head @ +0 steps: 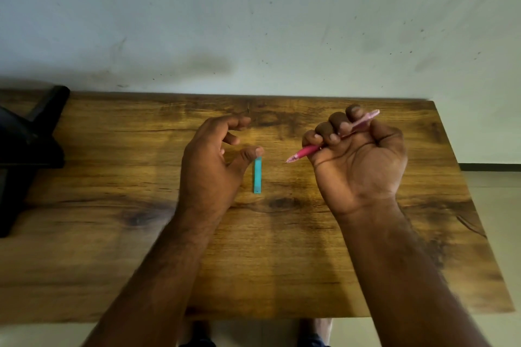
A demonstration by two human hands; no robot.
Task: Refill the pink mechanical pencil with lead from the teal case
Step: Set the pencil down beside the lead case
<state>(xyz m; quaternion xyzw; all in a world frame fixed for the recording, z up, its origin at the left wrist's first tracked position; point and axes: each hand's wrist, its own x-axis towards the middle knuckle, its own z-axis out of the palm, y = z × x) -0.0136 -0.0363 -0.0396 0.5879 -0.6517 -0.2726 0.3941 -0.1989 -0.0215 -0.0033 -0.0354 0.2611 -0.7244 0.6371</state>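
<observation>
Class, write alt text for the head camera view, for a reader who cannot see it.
A person's right hand grips a pink mechanical pencil in a fist, tip pointing left, above a wooden table. The left hand, fingers relaxed, has its thumb at the far end of a teal lead case lying flat between the hands.

pink mechanical pencil [332,139] mid-barrel hidden inside right hand [358,155], black object [25,149] cut off at left edge, both forearms motion-blurred
</observation>
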